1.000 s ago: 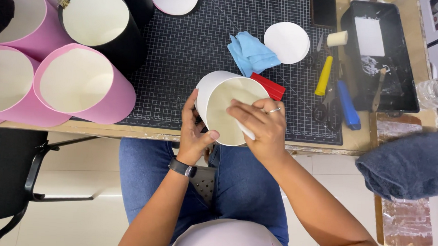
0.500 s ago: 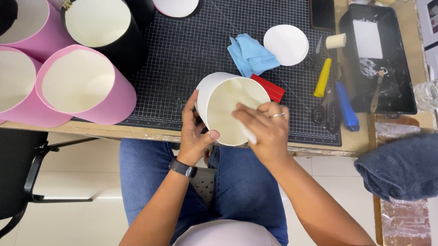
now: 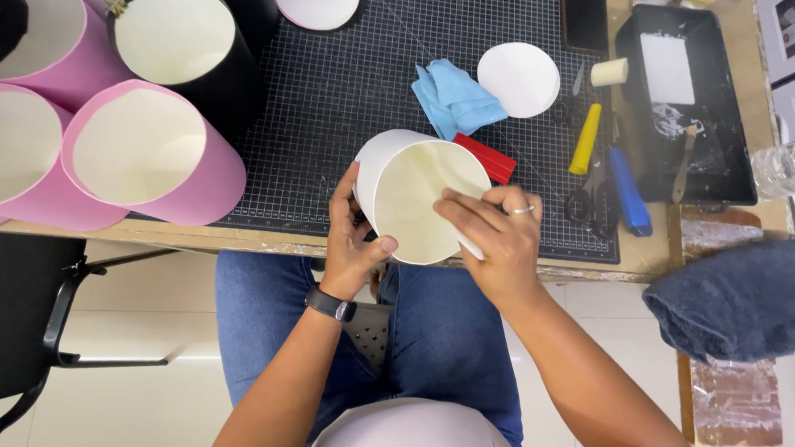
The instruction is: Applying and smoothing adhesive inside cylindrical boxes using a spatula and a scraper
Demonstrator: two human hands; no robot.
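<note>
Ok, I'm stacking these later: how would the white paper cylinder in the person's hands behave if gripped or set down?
The white paper cylinder looks thin-walled and open-ended, so it probably dents under a firm squeeze. It seems light: the left hand steadies it alone. On its side it would likely roll.

Cylinder box (image 3: 417, 193) on mat (image 3: 332, 95) front edge, btwn hands; cloth (image 3: 455, 96) behind it, tray (image 3: 689, 102) far right

You're holding a white cardboard cylinder (image 3: 416, 197), open end tilted up toward you, cream inside showing. It sits at the surface's (image 3: 236, 236) near edge, at 6 o'clock from the blue cloth (image 3: 457, 96), pressed from both sides.
</note>
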